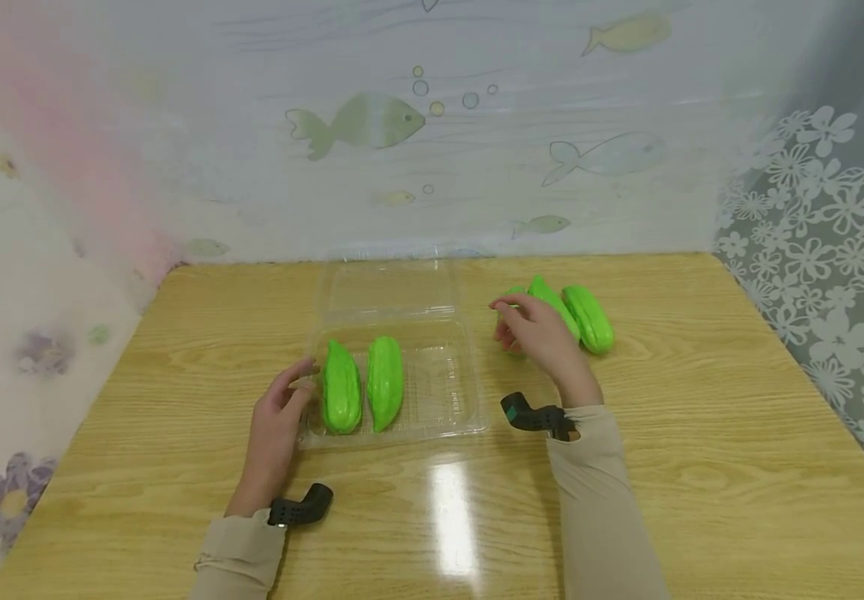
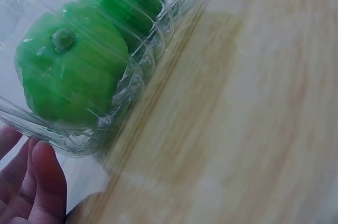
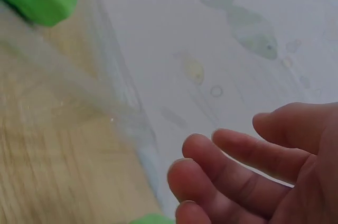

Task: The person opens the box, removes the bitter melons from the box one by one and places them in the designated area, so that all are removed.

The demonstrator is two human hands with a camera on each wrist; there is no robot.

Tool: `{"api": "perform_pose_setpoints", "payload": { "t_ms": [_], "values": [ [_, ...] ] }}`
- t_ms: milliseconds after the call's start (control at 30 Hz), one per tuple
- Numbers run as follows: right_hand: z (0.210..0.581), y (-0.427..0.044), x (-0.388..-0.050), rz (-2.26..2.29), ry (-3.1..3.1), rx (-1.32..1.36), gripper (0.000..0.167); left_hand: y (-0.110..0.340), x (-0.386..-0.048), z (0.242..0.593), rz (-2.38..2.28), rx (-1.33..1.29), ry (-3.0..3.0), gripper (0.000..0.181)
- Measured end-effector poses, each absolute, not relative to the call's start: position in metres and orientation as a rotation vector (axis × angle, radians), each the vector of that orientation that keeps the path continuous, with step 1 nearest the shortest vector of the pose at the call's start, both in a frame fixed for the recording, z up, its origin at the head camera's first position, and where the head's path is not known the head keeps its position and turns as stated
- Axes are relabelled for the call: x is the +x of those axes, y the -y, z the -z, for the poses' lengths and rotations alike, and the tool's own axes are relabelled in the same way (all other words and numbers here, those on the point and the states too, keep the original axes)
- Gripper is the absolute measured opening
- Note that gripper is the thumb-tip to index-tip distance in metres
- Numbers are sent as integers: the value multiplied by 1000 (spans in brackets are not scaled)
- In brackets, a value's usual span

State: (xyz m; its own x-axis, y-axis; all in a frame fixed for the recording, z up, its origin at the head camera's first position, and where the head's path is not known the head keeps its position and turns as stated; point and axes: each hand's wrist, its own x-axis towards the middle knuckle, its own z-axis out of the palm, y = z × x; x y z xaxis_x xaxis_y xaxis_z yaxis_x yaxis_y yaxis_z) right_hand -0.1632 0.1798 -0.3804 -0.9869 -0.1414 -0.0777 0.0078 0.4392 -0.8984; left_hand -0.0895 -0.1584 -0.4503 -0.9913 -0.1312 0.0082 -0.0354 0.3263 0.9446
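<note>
A clear plastic clamshell box lies on the table with its lid folded back toward the wall. Two bright green, ribbed, pepper-like vegetables lie side by side in its left and middle part. My left hand touches the box's left side; in the left wrist view its thumb is against the outer wall. Loosely bent and holding nothing, my right hand is right of the box, beside more of the green vegetables. One of those is mostly hidden behind the hand.
The wooden table meets a wall painted with fish at the back. A flower-patterned panel borders the right side. Each wrist wears a black camera mount.
</note>
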Motion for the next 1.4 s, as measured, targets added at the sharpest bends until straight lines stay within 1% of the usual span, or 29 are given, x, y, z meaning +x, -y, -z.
{"api": "perform_pose_setpoints", "payload": {
  "t_ms": [133,267,467,767,1100,1400],
  "values": [
    [377,-172,-162,1647,-2469,-213,42,159,-90,451,1774,163,2484,36],
    [375,-159,-159,1706,-2389,-306,37,159,-90,451,1781,164,2484,36],
    [373,-137,-153,1727,-2308,-325,33,159,-91,452,1782,168,2491,37],
    [379,-112,-152,1523,-2444,-389,30,160,-94,454,1779,177,2472,37],
    [383,-91,-147,1288,-2602,-453,36,160,-95,454,1788,156,2471,37],
    [387,-76,-144,1267,-2579,-524,39,160,-96,455,1789,161,2470,36]
  ]
}}
